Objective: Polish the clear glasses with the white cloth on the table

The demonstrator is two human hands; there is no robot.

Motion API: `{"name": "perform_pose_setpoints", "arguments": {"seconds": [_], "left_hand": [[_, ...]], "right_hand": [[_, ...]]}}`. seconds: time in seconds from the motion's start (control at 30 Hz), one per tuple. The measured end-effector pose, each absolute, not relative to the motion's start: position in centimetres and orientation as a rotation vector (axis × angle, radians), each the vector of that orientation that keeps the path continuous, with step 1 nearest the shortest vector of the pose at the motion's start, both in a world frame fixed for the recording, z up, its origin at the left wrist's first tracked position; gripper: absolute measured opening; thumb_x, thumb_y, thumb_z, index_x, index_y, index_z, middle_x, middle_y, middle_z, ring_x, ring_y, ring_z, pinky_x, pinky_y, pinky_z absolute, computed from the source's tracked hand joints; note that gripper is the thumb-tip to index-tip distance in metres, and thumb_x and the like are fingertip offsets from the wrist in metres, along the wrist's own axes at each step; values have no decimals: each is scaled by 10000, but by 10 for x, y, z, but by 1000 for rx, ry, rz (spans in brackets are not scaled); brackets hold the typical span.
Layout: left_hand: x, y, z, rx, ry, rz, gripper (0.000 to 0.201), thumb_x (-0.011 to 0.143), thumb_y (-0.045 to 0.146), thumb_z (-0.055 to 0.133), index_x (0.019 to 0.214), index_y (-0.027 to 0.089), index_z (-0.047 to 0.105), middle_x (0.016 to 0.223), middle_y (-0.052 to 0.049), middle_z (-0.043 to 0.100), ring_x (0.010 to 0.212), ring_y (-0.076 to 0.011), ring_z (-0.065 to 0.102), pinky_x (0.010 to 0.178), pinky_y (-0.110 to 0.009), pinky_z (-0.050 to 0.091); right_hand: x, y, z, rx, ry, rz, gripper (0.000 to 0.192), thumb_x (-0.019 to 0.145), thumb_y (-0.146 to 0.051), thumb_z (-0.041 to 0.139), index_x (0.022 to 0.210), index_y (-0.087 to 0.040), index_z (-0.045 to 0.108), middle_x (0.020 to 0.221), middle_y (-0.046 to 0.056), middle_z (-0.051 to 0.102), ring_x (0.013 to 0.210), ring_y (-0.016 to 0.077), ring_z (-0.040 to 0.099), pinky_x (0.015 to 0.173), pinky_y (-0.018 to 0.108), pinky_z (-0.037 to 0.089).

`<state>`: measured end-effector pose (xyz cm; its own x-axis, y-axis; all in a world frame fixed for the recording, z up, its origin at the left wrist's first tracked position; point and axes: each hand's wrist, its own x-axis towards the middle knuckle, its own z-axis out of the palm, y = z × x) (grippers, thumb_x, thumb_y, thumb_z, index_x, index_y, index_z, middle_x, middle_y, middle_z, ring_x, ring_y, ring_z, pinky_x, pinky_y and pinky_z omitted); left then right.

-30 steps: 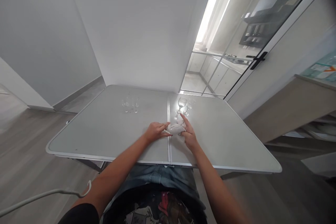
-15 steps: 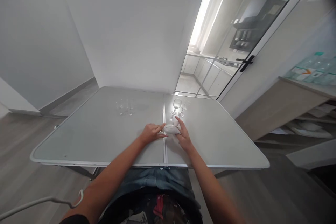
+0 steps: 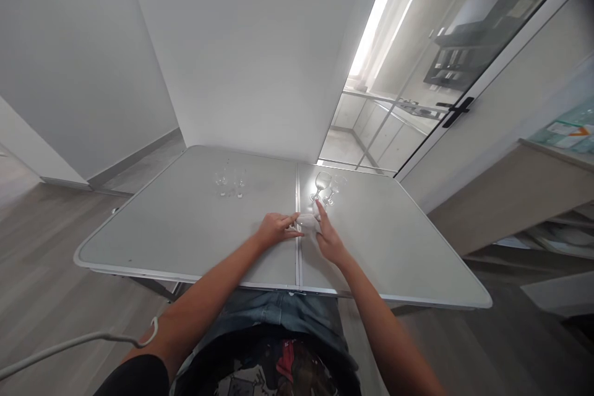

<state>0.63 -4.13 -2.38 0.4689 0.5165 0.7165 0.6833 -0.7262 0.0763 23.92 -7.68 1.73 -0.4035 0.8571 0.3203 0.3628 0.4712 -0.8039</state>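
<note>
Bare forearms, black short sleeve (image 3: 139, 377), blue jeans (image 3: 278, 309), dark printed shirt (image 3: 273, 371).

A home: folding table (image 3: 185, 235), wood-look floor (image 3: 41, 297), glass door (image 3: 417, 62) onto kitchen cabinets (image 3: 371, 127).

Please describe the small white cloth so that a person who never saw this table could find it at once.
Find the seam that splits the grey table in two. The white cloth lies just right of it, between the left hand and right hand. Unlike the clear glasses behind it, it is opaque and soft.

Bare table (image 3: 394, 247) right and near-left of both hands — stemmed glasses (image 3: 325, 185) just beyond, small glasses (image 3: 229, 184) far-left.
</note>
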Motion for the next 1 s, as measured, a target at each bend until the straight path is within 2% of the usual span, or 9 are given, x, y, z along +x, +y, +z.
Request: {"name": "perform_pose_setpoints", "arguments": {"seconds": [0.13,0.27,0.33,0.47,0.57,0.77,0.83,0.9,1.0], "left_hand": [[-1,-43,-21,-2490,-1032,-989,599,884,657,566,1223,178,685,673,-59,703,587,-151,630,571,-255,372],[-4,-43,-19,-2580,-970,-874,607,865,681,570,1216,199,686,730,-66,722,615,-160,638,581,-255,373],[1,-43,-20,-2596,-962,-875,618,865,687,563,1217,194,683,743,-70,729,621,-163,644,583,-252,376],[9,-43,-20,-2506,-1004,-986,620,887,667,551,1234,168,670,703,-58,721,586,-153,636,573,-248,379],[4,-46,-20,-2465,-1013,-1014,610,895,652,553,1235,160,668,680,-52,711,584,-152,637,566,-250,375],[-2,-46,-22,-2537,-991,-1045,617,848,677,599,1223,195,689,739,-57,735,607,-140,647,580,-243,393],[3,-44,-24,-2549,-1010,-1139,623,833,682,614,1227,205,690,721,-36,733,600,-125,646,586,-230,399],[7,-41,-25,-2557,-1086,-1240,638,822,691,620,1229,204,690,671,-9,716,567,-108,630,573,-215,395],[7,-40,-24,-2535,-1192,-1275,654,820,693,624,1232,190,688,648,-4,708,553,-109,628,549,-210,383]], "right_hand": [[230,-75,9,-1124,-2112,675,968,664,-6,401,1583,-276,263,1255,76,654,1100,267,601,1117,566,325],[234,-72,8,-1003,-1935,1068,906,636,-54,425,1521,-241,378,1109,50,689,933,220,635,899,395,512],[241,-71,13,-954,-1869,1192,917,644,-69,433,1540,-237,326,984,26,689,804,191,629,781,336,529],[243,-73,22,-987,-2052,819,891,711,-57,438,1569,-232,277,1082,71,689,991,237,619,995,454,450],[231,-75,22,-1117,-2169,598,878,723,-38,420,1570,-236,300,956,61,707,1008,263,609,1082,549,343],[231,-70,30,-1065,-1796,1182,862,622,-83,448,1468,-250,460,1014,39,674,854,199,614,747,310,508],[241,-70,35,-1009,-1709,1307,906,621,-97,460,1510,-263,390,949,20,662,768,178,609,661,271,492],[248,-71,36,-979,-1713,1233,947,658,-99,455,1567,-284,262,1019,28,669,814,184,629,721,300,516],[246,-74,29,-1019,-1928,879,920,701,-73,434,1573,-298,250,1280,65,632,1142,240,600,1038,467,434]]}}
